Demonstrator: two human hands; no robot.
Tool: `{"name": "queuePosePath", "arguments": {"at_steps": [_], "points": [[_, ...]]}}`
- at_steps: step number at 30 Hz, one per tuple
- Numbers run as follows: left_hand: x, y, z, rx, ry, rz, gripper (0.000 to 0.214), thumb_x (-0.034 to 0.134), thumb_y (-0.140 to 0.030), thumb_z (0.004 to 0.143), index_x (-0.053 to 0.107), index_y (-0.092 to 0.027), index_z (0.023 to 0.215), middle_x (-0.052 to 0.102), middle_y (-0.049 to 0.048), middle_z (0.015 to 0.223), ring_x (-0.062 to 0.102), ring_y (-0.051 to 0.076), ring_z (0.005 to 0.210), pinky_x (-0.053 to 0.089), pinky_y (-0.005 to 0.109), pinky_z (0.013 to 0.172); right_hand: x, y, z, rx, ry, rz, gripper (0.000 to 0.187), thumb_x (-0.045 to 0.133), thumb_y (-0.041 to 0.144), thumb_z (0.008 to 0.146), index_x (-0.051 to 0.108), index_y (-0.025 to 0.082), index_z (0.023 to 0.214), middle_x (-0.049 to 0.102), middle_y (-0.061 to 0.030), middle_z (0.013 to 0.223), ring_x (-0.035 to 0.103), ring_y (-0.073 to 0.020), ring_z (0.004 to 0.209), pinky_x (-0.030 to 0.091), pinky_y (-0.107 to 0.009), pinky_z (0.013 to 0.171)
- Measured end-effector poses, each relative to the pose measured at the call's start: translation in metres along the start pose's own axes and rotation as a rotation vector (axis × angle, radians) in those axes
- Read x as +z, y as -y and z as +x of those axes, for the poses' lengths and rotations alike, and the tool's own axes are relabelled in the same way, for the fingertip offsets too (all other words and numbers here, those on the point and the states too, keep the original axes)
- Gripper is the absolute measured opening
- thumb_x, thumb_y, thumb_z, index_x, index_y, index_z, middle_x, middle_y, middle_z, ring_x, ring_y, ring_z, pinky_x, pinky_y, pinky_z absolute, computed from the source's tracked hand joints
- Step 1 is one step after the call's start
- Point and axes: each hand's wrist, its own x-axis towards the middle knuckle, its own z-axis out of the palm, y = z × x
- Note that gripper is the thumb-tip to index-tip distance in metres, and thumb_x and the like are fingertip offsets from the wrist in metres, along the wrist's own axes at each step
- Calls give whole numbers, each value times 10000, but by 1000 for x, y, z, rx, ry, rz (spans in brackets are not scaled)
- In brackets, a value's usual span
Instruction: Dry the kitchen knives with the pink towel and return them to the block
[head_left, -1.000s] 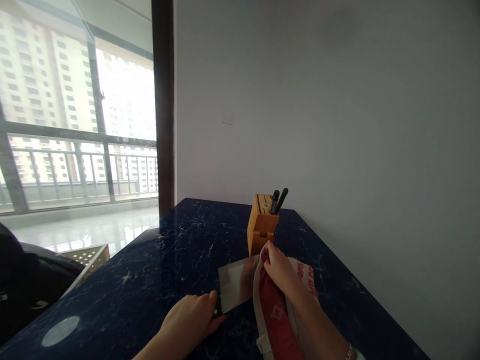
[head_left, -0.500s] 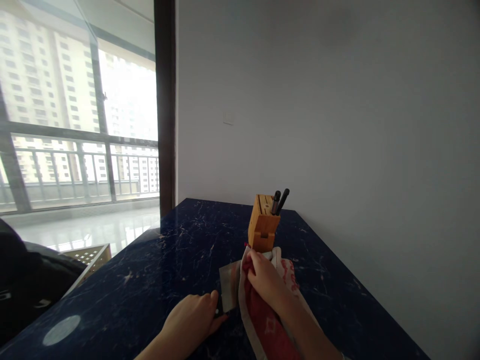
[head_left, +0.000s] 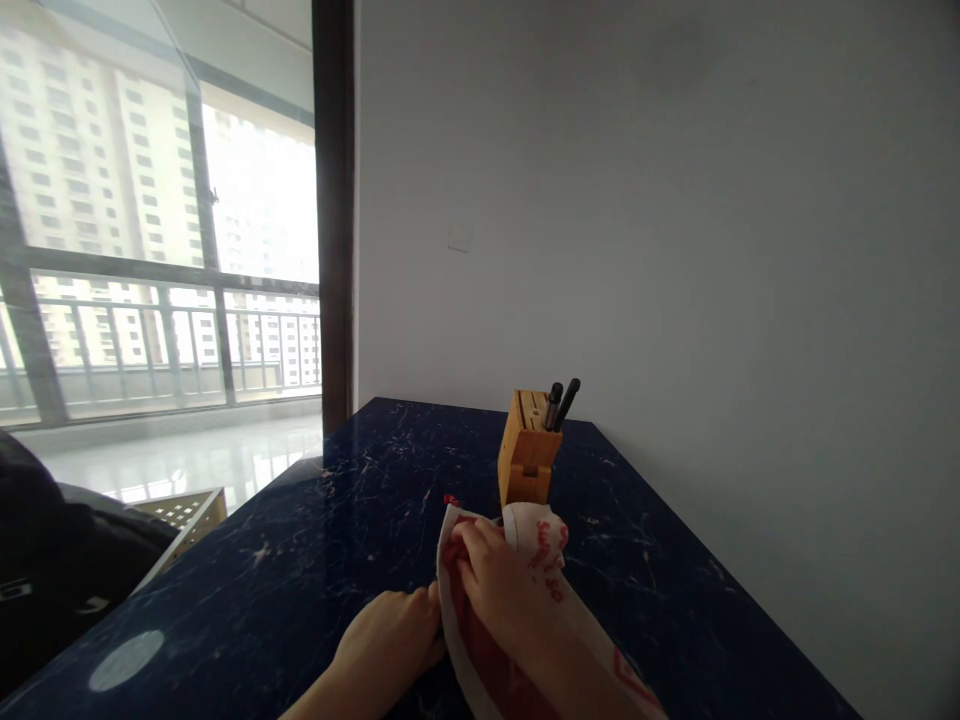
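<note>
Red-and-white towel point(head_left: 480, 665) hides whatever hands point(head_left: 386, 640) grip beneath.

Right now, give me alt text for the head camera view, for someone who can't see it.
A person's right hand grips a red-and-white towel beside their left hand, hiding whatever lies beneath it. They work on a dark blue marble counter, with a wooden knife block holding two black-handled knives just ahead.

A plain pale grey wall point(head_left: 637, 200) with a small white switch plate point(head_left: 460, 236) is seen at right; a dark wooden door frame point(head_left: 334, 200) and a metal balcony railing point(head_left: 150, 340) are seen at far left.
</note>
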Motion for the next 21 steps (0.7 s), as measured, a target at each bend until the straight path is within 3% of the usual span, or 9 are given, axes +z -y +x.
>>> {"name": "queuePosePath", "arguments": {"at_steps": [14, 21], "points": [[-1, -1, 0, 3, 23, 24, 257, 374, -258, 833, 586, -154, 935, 685, 106, 828, 664, 275, 686, 515, 357, 593, 5, 0, 1, 13, -34, -19, 259, 336, 71, 791, 522, 219, 894, 572, -19, 951, 520, -133, 904, 369, -236, 766], [3, 1, 1, -93, 31, 17, 346, 380, -430, 833, 570, -160, 938, 682, 110, 786, 658, 295, 717, 505, 372, 603, 4, -27, 8, 203, -30, -133, 273, 369, 30, 710, 525, 186, 870, 580, -38, 885, 542, -139, 818, 364, -236, 714]]}}
